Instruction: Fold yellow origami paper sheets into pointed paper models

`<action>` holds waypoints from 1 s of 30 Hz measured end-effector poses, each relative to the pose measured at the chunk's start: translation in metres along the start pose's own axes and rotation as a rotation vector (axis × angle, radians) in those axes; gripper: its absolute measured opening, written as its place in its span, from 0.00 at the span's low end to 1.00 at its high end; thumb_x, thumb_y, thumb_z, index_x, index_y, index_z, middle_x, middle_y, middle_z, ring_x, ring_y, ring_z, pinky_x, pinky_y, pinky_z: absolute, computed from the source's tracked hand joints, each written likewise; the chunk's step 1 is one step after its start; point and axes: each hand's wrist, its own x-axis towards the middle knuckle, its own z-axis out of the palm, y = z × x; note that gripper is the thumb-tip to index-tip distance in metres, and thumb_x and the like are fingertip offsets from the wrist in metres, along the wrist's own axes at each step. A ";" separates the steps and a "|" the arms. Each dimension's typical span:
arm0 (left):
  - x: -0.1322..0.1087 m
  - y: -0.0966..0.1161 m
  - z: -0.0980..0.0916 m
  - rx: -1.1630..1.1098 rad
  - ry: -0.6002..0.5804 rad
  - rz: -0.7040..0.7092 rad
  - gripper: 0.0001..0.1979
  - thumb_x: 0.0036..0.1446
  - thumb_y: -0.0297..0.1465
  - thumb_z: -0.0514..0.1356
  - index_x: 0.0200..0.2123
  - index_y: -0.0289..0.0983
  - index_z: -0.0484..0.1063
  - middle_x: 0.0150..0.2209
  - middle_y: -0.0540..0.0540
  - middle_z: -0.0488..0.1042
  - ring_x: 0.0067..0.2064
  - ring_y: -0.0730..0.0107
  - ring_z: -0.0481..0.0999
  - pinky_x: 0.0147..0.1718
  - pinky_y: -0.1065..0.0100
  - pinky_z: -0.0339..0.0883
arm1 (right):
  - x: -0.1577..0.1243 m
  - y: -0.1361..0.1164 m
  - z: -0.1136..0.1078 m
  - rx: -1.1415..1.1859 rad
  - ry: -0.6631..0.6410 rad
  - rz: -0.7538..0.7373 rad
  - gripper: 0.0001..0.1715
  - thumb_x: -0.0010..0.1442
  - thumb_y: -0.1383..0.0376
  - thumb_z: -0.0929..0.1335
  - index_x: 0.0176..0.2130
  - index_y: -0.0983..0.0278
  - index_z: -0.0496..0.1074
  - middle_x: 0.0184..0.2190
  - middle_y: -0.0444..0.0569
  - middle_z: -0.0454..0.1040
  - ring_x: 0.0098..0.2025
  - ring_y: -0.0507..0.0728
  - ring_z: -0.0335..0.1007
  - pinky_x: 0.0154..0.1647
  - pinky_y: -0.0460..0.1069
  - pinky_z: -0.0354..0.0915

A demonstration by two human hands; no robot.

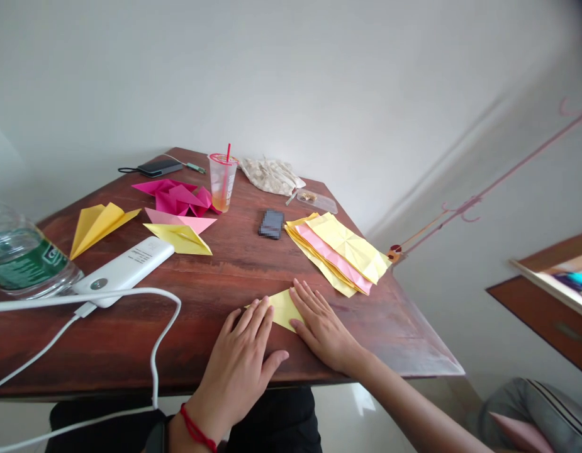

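Observation:
A folded piece of yellow paper [284, 309] lies flat on the wooden table [215, 296], between my two hands. My left hand [238, 358], with a red thread around its wrist, rests with its fingertips on the paper's left side. My right hand [321, 327] lies flat with its fingers spread, pressing on the paper's right side. Neither hand closes around the paper, and the hands partly cover it. A stack of creased yellow and pink paper sheets [335, 251] lies just beyond my right hand.
Folded paper shapes in yellow and magenta [177, 198] lie at the far left, behind a white power bank [125, 270] with white cables and a water bottle [24, 258]. A phone [272, 224], a plastic cup with a straw [223, 181] and a cloth bag [270, 176] stand farther back.

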 end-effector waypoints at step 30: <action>0.032 0.025 0.013 0.259 -0.291 0.099 0.29 0.71 0.43 0.40 0.68 0.39 0.58 0.71 0.42 0.56 0.71 0.47 0.52 0.66 0.43 0.51 | -0.045 -0.054 0.039 -0.105 0.476 0.353 0.23 0.67 0.66 0.62 0.59 0.64 0.73 0.68 0.58 0.60 0.72 0.67 0.48 0.66 0.62 0.55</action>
